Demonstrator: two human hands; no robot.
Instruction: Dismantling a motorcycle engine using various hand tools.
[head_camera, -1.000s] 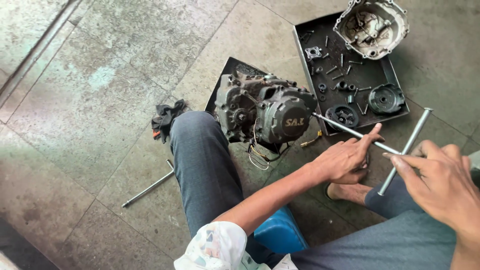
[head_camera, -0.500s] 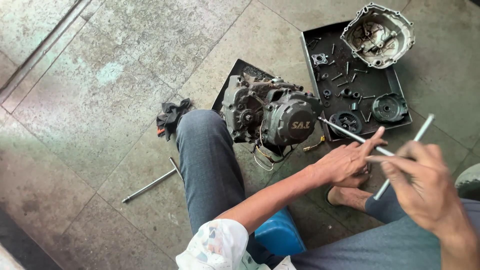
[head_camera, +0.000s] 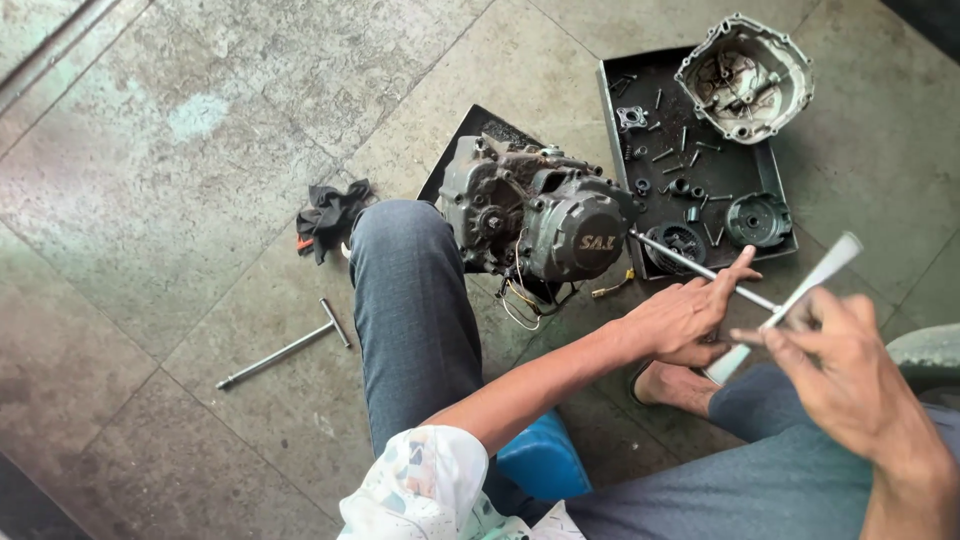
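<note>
White lettered mark on engine cover (head_camera: 585, 238)

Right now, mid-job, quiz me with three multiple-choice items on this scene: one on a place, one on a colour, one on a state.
1. Where does the spare T-wrench lie?
A. in the tray
B. on the floor, beside the knee
C. on the engine

2. What colour is the stool?
A. blue
B. red
C. yellow

3. What is the state of the right hand?
A. open and free
B. flat on the floor
C. closed on the T-handle tool

Answers:
1 B, it lies on bare floor, away from the tray and the engine.
2 A, blue shows under the leg.
3 C, its fingers pinch the crossbar; the left hand holds the shaft.
</note>
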